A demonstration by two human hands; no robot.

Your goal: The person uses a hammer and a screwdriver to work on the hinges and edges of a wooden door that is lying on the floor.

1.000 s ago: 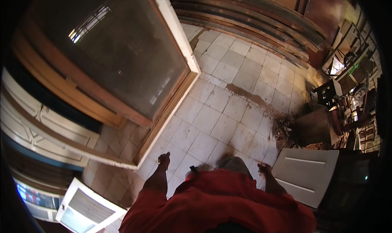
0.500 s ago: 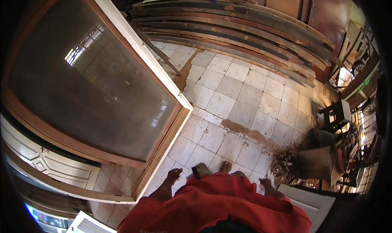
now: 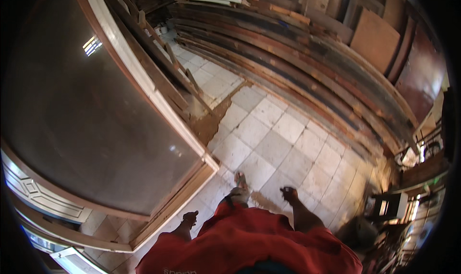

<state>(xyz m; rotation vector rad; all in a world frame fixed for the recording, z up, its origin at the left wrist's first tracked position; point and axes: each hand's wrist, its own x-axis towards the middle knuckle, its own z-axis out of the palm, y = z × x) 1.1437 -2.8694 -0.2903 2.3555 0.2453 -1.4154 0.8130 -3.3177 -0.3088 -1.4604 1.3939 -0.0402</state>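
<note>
Low in the view, my left hand [image 3: 190, 217] hangs near the lower corner of a big glazed wooden frame [image 3: 101, 125], with loosely bent fingers and no object visible in it. My right hand [image 3: 290, 194] is out over the tiled floor [image 3: 302, 163], fingers slightly curled and apart, also with no object visible. Between them, below my red shirt [image 3: 249, 235], one sandalled foot [image 3: 240, 179] shows on the tiles.
Long dark planks [image 3: 288, 67] are stacked along the far side, with boards [image 3: 372, 38] behind. Narrow timbers [image 3: 168, 67] lean behind the frame. Piled furniture and scrap [image 3: 403, 211] crowd the right edge. A pale panelled door [image 3: 33, 185] lies at lower left. Brown debris [image 3: 211, 122] streaks the floor.
My view has moved forward and turned, bringing the planks and leaning timbers nearer. My right hand has swung forward and a little left; my left hand is lower in the picture.
</note>
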